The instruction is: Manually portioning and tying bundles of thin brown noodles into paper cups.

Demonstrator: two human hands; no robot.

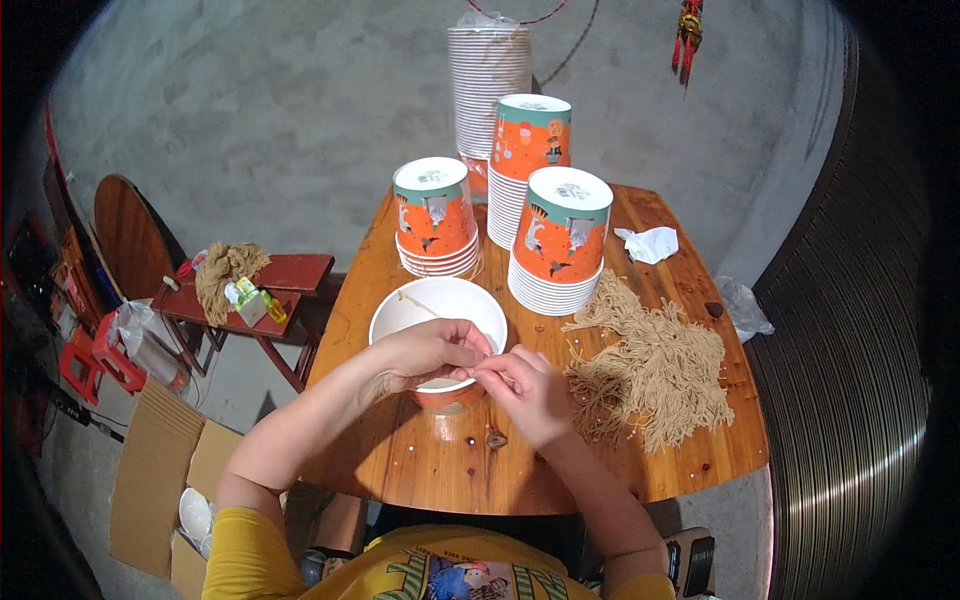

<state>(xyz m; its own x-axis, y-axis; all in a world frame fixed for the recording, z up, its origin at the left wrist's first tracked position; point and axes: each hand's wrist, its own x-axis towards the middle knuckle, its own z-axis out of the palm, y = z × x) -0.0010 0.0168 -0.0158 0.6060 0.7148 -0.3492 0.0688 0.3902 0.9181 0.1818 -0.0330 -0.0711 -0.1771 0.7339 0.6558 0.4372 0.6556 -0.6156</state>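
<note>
Over a white paper bucket point(388, 312) my left hand point(432, 352) and my right hand point(527, 392) meet, fingertips pinched together. A thin tan string point(415, 303) rises past the back of my left hand and shows against the bucket's white inside. It seems to run into the pinched fingers, though the part between them is too small to make out clearly. The bucket stands upright, its orange outside partly visible below my hands. To the right of my right hand lies a loose heap of tan strings point(665, 370) with small pale specks around it.
Upside-down stacks of orange and green paper buckets point(565, 235) stand on the wooden table point(390, 460), with a tall white stack point(490, 90) behind. A crumpled tissue point(650, 244) lies at right. Left are a red bench point(300, 270) and an opened cardboard box point(155, 480).
</note>
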